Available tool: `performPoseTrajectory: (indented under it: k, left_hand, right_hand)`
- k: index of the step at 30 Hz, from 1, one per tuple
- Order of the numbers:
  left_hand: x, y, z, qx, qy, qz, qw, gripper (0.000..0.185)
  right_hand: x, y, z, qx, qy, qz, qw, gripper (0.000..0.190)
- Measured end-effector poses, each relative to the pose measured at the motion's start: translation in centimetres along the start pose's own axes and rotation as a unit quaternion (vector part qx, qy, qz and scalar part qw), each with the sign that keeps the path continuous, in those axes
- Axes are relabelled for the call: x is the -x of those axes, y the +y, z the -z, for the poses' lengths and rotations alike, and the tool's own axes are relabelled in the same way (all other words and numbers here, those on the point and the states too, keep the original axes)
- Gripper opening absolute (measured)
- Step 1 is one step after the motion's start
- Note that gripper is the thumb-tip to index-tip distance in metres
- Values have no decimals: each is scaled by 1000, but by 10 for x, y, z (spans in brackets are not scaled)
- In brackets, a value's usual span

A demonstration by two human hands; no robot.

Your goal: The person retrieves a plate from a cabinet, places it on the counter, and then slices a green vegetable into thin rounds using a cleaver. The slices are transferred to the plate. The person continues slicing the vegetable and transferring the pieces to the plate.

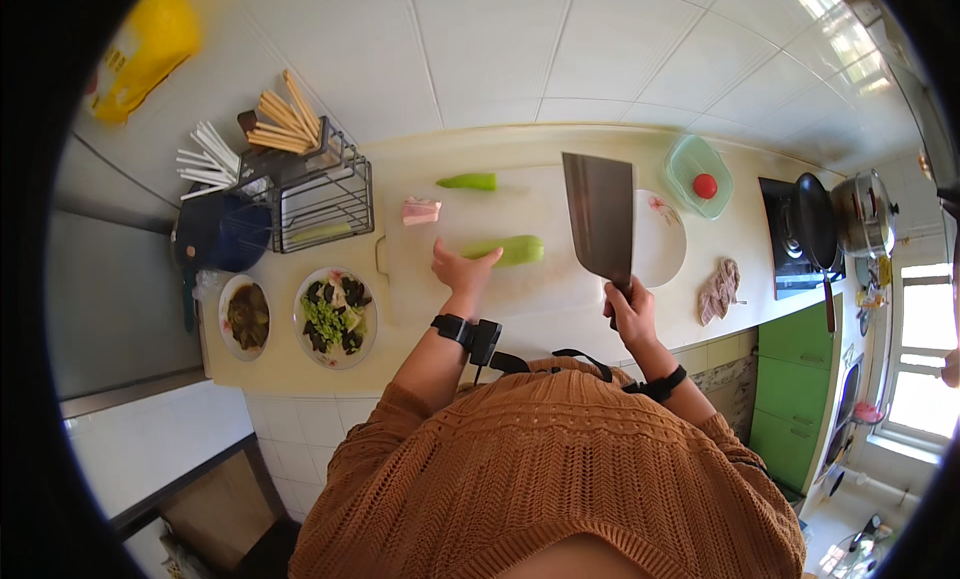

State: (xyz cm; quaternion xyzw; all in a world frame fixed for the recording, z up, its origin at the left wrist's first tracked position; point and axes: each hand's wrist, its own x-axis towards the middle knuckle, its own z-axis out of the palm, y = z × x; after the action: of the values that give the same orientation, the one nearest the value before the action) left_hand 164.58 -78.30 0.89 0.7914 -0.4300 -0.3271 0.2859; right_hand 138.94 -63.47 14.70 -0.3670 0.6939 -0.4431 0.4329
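Note:
A pale green zucchini-like squash [521,250] lies crosswise on a white cutting board [517,204]. My left hand [461,267] is at its left end, thumb and fingers spread; the thumb overlaps the squash, and whether it presses on it I cannot tell. In my right hand [632,312] is the handle of a Chinese cleaver [602,215], its wide blade raised over the board's right side, pointing away from me. Farther back on the board are a piece of green pepper [469,181] and a chunk of fatty raw meat [421,211].
Left of the board stand a wire rack [326,196], a plate of chopped food [337,331] and a bowl of dark food [247,316]. To the right are a white plate [664,241], a green plastic basket [679,170] with a tomato [704,186], a cloth [720,290] and a wok [814,219].

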Motion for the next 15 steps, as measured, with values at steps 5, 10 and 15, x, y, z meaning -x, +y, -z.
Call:
performPoseTrajectory:
  k: [5,10,15]
  left_hand:
    - [17,-5,-12,332,-59,91,937,102]
    - [12,-15,-8,241,-106,-127,956,94]
    - [4,-10,-7,180,-138,-17,974,70]
  right_hand:
    - [-10,-9,-2,4,20,-16,1000,25]
    - [-23,3,-8,89,18,-51,995,32]
    - [-31,9,-16,177,-8,23,984,30]
